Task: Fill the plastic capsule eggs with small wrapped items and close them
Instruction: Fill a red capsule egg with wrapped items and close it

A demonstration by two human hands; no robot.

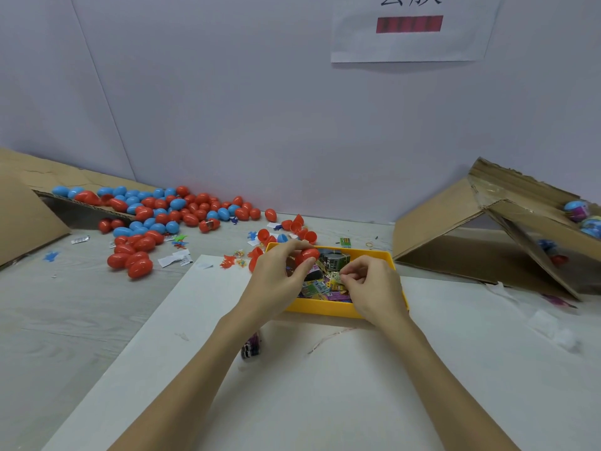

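Left hand: grips a red egg over the yellow tray.
Right hand: pinches a small wrapped item inside the tray.
Tray: rests on the white board, mid tabletop.
Loose eggs: red and blue, heaped far left.

A pale lilac wall bearing a paper notice backs a grey wood-grain table.

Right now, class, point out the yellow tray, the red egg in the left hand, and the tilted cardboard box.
yellow tray (325, 310): head view, near wall.
red egg (308, 255): head view, exposed shell.
cardboard box (435, 216): head view, sloping outer flap.
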